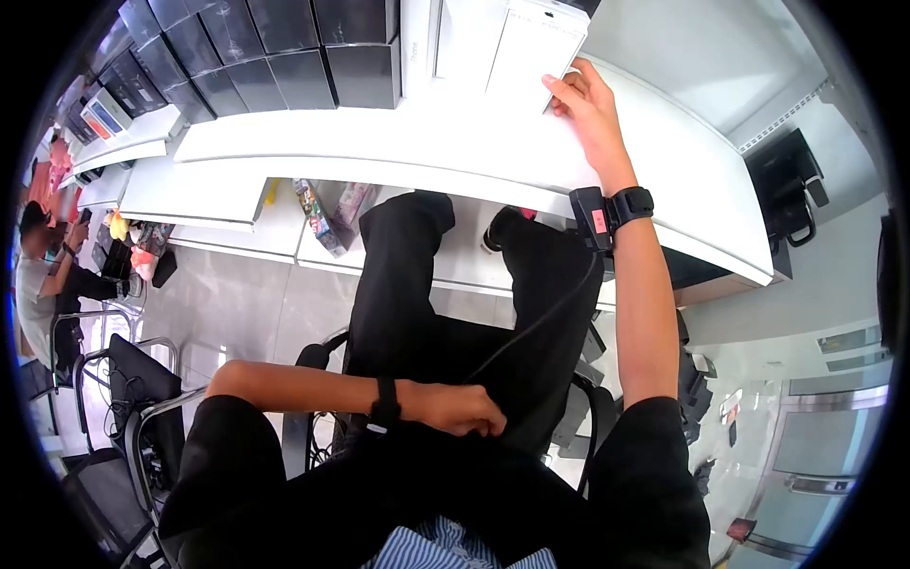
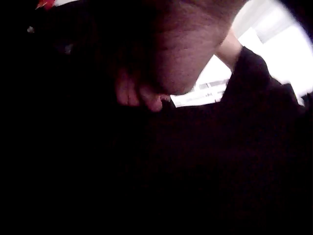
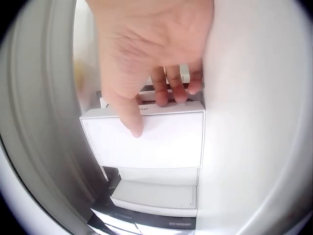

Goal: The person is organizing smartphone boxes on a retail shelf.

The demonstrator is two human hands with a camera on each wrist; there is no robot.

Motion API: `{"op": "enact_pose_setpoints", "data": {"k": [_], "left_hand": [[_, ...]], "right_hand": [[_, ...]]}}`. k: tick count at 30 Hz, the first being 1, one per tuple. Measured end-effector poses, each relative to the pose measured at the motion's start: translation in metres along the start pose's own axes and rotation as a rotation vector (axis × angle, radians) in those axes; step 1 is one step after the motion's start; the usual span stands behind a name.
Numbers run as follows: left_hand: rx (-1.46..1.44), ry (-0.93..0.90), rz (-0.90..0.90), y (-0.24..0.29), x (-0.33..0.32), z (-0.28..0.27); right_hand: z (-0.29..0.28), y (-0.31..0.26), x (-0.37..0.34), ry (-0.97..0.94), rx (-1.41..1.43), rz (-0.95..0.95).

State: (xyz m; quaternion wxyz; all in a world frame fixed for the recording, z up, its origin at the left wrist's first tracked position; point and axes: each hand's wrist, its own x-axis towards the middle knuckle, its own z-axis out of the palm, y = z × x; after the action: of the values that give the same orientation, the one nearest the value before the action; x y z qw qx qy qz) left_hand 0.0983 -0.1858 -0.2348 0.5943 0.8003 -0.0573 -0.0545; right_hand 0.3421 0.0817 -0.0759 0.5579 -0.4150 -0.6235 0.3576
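Observation:
My right hand grips the near edge of a white phone box on the white counter. In the right wrist view the thumb lies on the broad white face of the box, and the other fingers reach over its lettered edge. Other white boxes and dark UGREEN boxes show beyond it. My left hand rests in my lap on black trousers, its fingers loosely curled and holding nothing. The left wrist view is dark, with only part of that hand lit.
Stacked black boxes stand on the counter to the left, beside an upright white box. Colourful packages lie on the lower shelf by my knees. A chair and another person are at far left.

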Motion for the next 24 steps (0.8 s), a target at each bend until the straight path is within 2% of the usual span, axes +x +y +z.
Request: {"op": "enact_pose_setpoints", "data": {"k": [1,4,7,10,13,16,19,22,24], "left_hand": [[-0.194,-0.140,-0.009,-0.004,0.002,-0.001],[-0.052,-0.175,0.000,-0.009,-0.006,0.024],[0.083,-0.293,-0.074,-0.013,0.018,0.033],[0.110,0.139,-0.349,0.010,-0.001,0.039],[0.605,0.266,-0.211,0.005,-0.004,0.059],[0.650,0.115,-0.116,0.003,0.014,0.047],[0.789,-0.050,-0.138,0.008,0.032,0.048],[0.802,0.007,0.021,0.002,0.022,0.039],[0.815,0.009,-0.047,0.003,0.017,0.041]], "right_hand": [[-0.001,-0.001,-0.001,0.004,-0.007,-0.002],[0.003,-0.003,-0.001,0.000,-0.012,-0.007],[0.002,-0.006,-0.002,0.000,-0.004,0.007],[0.004,-0.006,-0.001,0.009,0.015,0.046],[0.005,-0.006,-0.001,0.013,0.013,0.033],[0.005,-0.005,-0.002,0.013,-0.013,0.034],[0.006,-0.006,-0.003,0.018,-0.007,0.032],[0.005,-0.004,-0.002,0.004,-0.003,0.020],[0.004,-0.003,-0.003,-0.004,-0.010,0.018]]}}
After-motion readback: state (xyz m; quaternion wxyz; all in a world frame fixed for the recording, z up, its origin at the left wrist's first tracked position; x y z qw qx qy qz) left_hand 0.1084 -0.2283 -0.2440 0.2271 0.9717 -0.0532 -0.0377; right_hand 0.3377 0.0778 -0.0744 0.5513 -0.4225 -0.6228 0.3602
